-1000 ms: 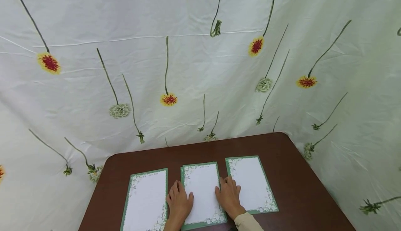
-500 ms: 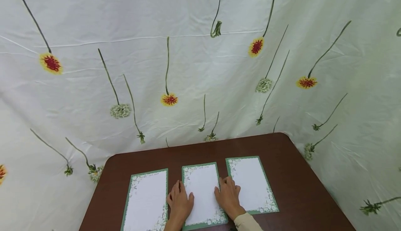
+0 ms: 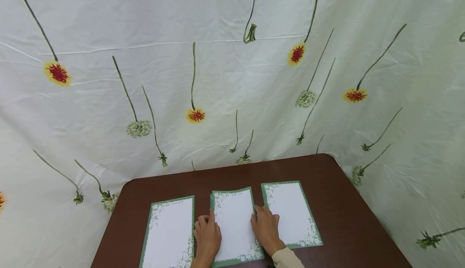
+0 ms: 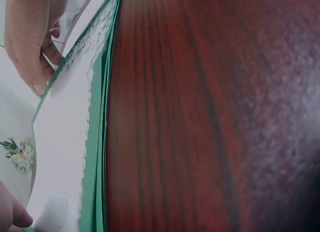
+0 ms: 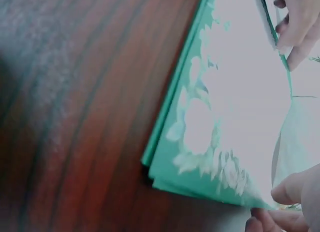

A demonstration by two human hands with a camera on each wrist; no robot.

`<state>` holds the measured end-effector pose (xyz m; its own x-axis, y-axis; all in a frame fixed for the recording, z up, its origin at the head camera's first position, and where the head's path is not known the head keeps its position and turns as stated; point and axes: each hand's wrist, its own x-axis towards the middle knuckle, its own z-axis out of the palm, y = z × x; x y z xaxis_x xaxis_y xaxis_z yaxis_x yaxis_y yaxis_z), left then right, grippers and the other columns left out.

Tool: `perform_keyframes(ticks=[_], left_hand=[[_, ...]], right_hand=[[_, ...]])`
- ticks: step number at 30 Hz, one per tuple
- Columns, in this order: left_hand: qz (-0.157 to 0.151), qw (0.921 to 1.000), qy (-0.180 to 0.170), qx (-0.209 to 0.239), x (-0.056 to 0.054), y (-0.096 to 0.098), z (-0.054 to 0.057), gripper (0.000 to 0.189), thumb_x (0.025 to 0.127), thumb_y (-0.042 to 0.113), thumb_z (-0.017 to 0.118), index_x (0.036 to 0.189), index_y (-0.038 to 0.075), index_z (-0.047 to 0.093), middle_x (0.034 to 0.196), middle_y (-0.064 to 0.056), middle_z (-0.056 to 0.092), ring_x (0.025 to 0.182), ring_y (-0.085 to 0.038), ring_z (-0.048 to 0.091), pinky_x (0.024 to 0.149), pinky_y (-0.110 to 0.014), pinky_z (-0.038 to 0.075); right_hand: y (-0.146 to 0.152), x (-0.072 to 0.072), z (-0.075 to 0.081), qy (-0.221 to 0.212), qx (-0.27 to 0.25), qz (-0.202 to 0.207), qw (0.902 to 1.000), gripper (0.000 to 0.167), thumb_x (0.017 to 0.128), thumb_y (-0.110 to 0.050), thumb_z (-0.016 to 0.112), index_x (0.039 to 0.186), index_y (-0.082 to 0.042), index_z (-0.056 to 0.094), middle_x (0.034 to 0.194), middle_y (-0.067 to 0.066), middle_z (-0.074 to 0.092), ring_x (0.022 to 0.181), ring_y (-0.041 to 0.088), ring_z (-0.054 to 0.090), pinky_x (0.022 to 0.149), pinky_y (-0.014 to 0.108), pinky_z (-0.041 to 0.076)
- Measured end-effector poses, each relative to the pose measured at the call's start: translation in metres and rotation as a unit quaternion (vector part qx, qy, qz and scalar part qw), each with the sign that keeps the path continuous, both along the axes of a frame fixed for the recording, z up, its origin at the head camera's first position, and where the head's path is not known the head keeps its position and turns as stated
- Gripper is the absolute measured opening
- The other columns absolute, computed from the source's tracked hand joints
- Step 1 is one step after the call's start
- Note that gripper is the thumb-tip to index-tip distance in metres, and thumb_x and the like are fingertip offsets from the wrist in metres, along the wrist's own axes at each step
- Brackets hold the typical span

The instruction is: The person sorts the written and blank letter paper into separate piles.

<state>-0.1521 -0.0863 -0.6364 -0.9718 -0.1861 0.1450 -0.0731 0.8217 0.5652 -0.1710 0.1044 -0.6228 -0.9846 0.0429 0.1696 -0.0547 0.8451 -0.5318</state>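
Observation:
A small stack of white paper sheets [image 3: 234, 227] with green floral borders lies mid-table, its layers slightly offset at the top left corner. My left hand [image 3: 208, 235] holds the stack's left edge, index finger stretched along it. At the opposite edge, my right hand [image 3: 266, 228] grips the sheets; in the right wrist view its thumb [image 5: 290, 188] lies over the paper with fingers at the underside. The top edge bows a little. Several green layers show along the near edge of the stack [image 4: 62, 137] in the left wrist view.
One bordered sheet [image 3: 168, 231] lies to the left of the stack and another [image 3: 290, 211] to the right, partly under my right hand. The dark brown table [image 3: 225, 175] has rounded far corners. Behind it hangs a white flower-print cloth [image 3: 218, 78].
The stack's top sheet has shifted slightly and bowed at its far edge, exposing a layer underneath at the left. My left thumb has drawn in toward the hand; the right thumb has shifted slightly.

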Motion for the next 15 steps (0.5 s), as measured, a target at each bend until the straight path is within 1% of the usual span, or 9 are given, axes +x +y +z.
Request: perform_keyframes(ticks=[2, 4, 6, 8, 10, 11, 13, 15], left_hand=[[-0.001, 0.9999, 0.009, -0.007, -0.001, -0.001, 0.000, 0.050, 0.100, 0.001, 0.062, 0.149, -0.004, 0.054, 0.110, -0.020, 0.055, 0.095, -0.035, 0.046, 0.076, -0.050, 0.036], [-0.003, 0.9998, 0.018, -0.011, -0.002, -0.003, 0.000, 0.050, 0.099, 0.001, 0.062, 0.149, -0.002, 0.056, 0.103, -0.019, 0.059, 0.090, -0.034, 0.049, 0.073, -0.048, 0.037], [-0.006, 0.9998, 0.020, -0.004, -0.004, -0.006, 0.002, 0.049, 0.099, 0.002, 0.061, 0.148, -0.002, 0.056, 0.101, -0.019, 0.061, 0.088, -0.034, 0.051, 0.071, -0.049, 0.038], [-0.009, 0.9996, 0.021, 0.015, -0.005, -0.009, 0.006, 0.047, 0.101, 0.002, 0.059, 0.147, -0.002, 0.056, 0.102, -0.020, 0.063, 0.090, -0.037, 0.055, 0.073, -0.051, 0.040], [-0.010, 0.9990, 0.022, 0.039, -0.006, -0.013, 0.011, 0.045, 0.101, 0.003, 0.057, 0.147, -0.002, 0.057, 0.104, -0.020, 0.065, 0.094, -0.039, 0.058, 0.076, -0.054, 0.042], [-0.010, 0.9985, 0.024, 0.048, -0.007, -0.015, 0.013, 0.044, 0.102, 0.003, 0.056, 0.146, -0.002, 0.057, 0.103, -0.020, 0.065, 0.095, -0.040, 0.058, 0.076, -0.055, 0.042], [-0.008, 0.9976, 0.030, 0.062, -0.008, -0.020, 0.015, 0.042, 0.103, 0.003, 0.056, 0.145, -0.002, 0.058, 0.101, -0.018, 0.066, 0.096, -0.041, 0.060, 0.077, -0.055, 0.041], [-0.004, 0.9968, 0.037, 0.070, -0.009, -0.025, 0.018, 0.041, 0.103, 0.003, 0.056, 0.144, -0.003, 0.057, 0.100, -0.017, 0.066, 0.095, -0.040, 0.060, 0.076, -0.054, 0.040]], right_hand=[[0.001, 0.000, 0.002, 0.003, -0.005, 0.004, 1.0000, 0.032, 0.099, -0.014, 0.071, 0.129, -0.002, 0.072, 0.095, 0.007, 0.071, 0.089, 0.026, 0.069, 0.073, 0.042, 0.034], [0.002, 0.000, 0.003, 0.005, -0.020, 0.010, 0.9997, 0.031, 0.100, -0.011, 0.069, 0.130, -0.003, 0.071, 0.088, 0.003, 0.070, 0.081, 0.023, 0.067, 0.072, 0.041, 0.033], [0.003, 0.000, 0.005, 0.007, -0.040, 0.017, 0.9990, 0.032, 0.100, -0.010, 0.068, 0.131, -0.003, 0.071, 0.082, 0.000, 0.066, 0.073, 0.018, 0.062, 0.072, 0.040, 0.032], [0.003, -0.001, 0.007, 0.007, -0.060, 0.024, 0.9979, 0.032, 0.102, -0.009, 0.066, 0.133, -0.003, 0.070, 0.076, -0.004, 0.060, 0.066, 0.013, 0.053, 0.073, 0.039, 0.031], [0.003, -0.002, 0.008, 0.006, -0.078, 0.028, 0.9965, 0.032, 0.103, -0.009, 0.065, 0.134, -0.002, 0.069, 0.075, -0.005, 0.058, 0.064, 0.011, 0.048, 0.074, 0.040, 0.030], [0.002, -0.002, 0.009, 0.006, -0.085, 0.030, 0.9959, 0.033, 0.103, -0.009, 0.064, 0.135, -0.002, 0.069, 0.077, -0.005, 0.059, 0.066, 0.010, 0.049, 0.074, 0.040, 0.031], [0.001, -0.003, 0.010, 0.004, -0.096, 0.034, 0.9948, 0.033, 0.104, -0.009, 0.063, 0.136, -0.003, 0.068, 0.082, -0.003, 0.062, 0.071, 0.013, 0.053, 0.076, 0.043, 0.033], [-0.002, -0.005, 0.010, 0.006, -0.103, 0.042, 0.9938, 0.033, 0.104, -0.009, 0.062, 0.137, -0.002, 0.067, 0.089, 0.001, 0.066, 0.078, 0.018, 0.061, 0.080, 0.048, 0.039]])
